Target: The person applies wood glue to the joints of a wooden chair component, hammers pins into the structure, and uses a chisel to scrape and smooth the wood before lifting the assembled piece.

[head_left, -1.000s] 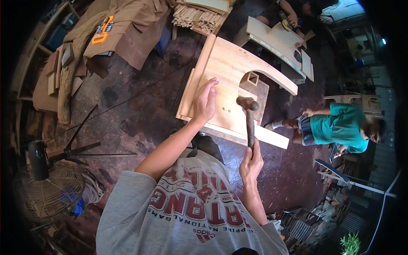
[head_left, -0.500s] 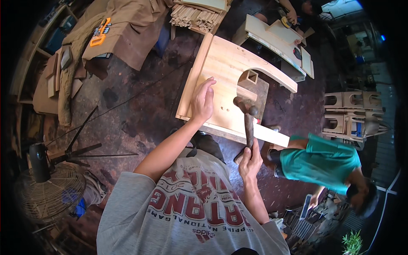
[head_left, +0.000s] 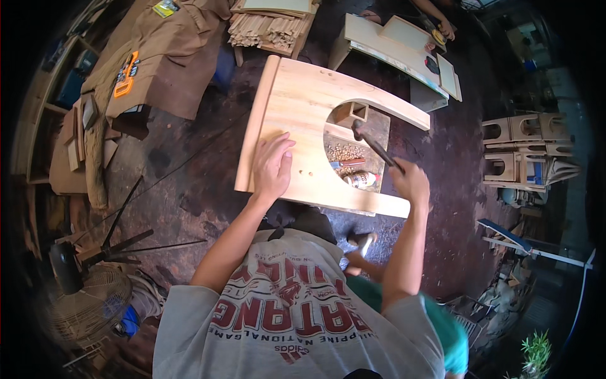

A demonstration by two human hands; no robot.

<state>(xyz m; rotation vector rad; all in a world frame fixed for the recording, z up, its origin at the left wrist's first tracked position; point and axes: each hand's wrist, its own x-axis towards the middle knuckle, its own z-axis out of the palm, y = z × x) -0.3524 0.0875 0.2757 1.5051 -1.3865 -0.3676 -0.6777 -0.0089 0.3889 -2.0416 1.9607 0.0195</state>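
Note:
A pale wooden panel (head_left: 303,107) with a large rounded cut-out lies before me. On its near left part rests my left hand (head_left: 274,167), fingers stretched out, holding nothing. My right hand (head_left: 411,183) is wrapped round the handle of a hammer (head_left: 380,151), whose dark head hangs over the cut-out. Through the opening I see several small wooden pegs (head_left: 344,152), a slim reddish-brown object (head_left: 348,163) and a white bottle (head_left: 361,180) on a board below. A hollow wooden box piece (head_left: 351,112) sits at the cut-out's far side.
A standing fan (head_left: 88,303) is at the lower left. Brown cloth (head_left: 170,76) with an orange tool set (head_left: 126,74) lies far left. A stack of wood strips (head_left: 268,30), a co-worker's bench (head_left: 398,54) and wooden frames (head_left: 527,151) stand beyond. A person in green (head_left: 448,328) is behind my right side.
My right hand has lifted the hammer from below the panel's near edge to over the cut-out, tilting it. The person in green has moved from the right to behind me. My view has shifted.

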